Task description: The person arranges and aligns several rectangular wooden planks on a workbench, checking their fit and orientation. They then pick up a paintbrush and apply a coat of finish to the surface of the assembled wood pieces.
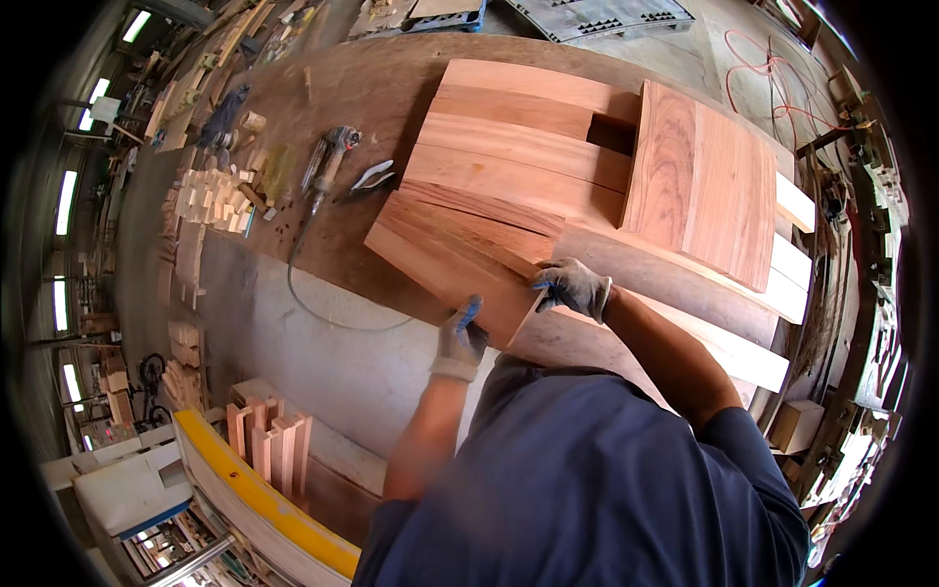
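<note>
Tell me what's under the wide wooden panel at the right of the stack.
Beyond the panel's left edge, reddish boards show; past its right edge, pale wood ends stick out. What lies directly beneath is covered, so I can't tell how far either runs.

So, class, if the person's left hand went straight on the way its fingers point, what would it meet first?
The left hand would meet the nearest wooden board first; its fingers already overlap that edge in view, though depth is unclear.
</note>
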Tool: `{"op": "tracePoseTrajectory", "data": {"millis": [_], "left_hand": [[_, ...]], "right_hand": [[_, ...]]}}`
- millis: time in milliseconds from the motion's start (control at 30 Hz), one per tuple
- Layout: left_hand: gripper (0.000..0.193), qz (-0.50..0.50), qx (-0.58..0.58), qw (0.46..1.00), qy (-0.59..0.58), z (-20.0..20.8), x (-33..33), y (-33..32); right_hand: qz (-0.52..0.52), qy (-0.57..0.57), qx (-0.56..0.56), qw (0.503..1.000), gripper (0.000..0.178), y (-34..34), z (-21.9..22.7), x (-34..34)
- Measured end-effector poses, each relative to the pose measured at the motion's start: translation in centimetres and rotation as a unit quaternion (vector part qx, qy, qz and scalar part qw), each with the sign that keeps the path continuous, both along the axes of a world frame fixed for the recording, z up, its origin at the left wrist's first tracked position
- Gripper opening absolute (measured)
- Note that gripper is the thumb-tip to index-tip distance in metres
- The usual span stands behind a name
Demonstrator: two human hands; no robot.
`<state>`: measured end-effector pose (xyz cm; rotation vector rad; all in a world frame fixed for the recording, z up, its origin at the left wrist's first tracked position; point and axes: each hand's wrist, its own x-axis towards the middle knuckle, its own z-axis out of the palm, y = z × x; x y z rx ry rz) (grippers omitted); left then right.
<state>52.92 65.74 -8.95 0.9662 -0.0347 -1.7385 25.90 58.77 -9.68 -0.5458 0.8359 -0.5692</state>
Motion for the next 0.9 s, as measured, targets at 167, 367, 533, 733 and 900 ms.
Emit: {"op": "tracePoseTrajectory", "data": {"millis": [167,367,533,733,900], "left_hand": [[0.033,-0.018,0.023,1.000,0.004,-2.2,-1.5,-0.7],[0.033,-0.149,0.111,0.967,-0.175,-0.3,-1.6,-3.0],[0.036,-0.278,0.090,0.905,-0.310,-0.1,4.2,-2.6],[0.065,-0.190,-0.150,0.585,-0.774,1.3,12.4,-5.6],[0.111,-0.302,-0.174,0.400,-0.848,2.2,16.3,-11.4]], "right_hand": [[-0.071,0.154,0.010,0.985,0.054,-1.4,2.0,1.2],[-0.129,0.277,-0.056,0.951,0.050,-1.6,3.1,1.6],[0.011,0.578,-0.275,0.768,0.067,1.5,5.5,0.6],[0.079,0.608,-0.380,0.693,0.091,7.0,3.7,1.4],[0.082,0.648,-0.390,0.649,0.108,6.2,3.8,3.7]]}}
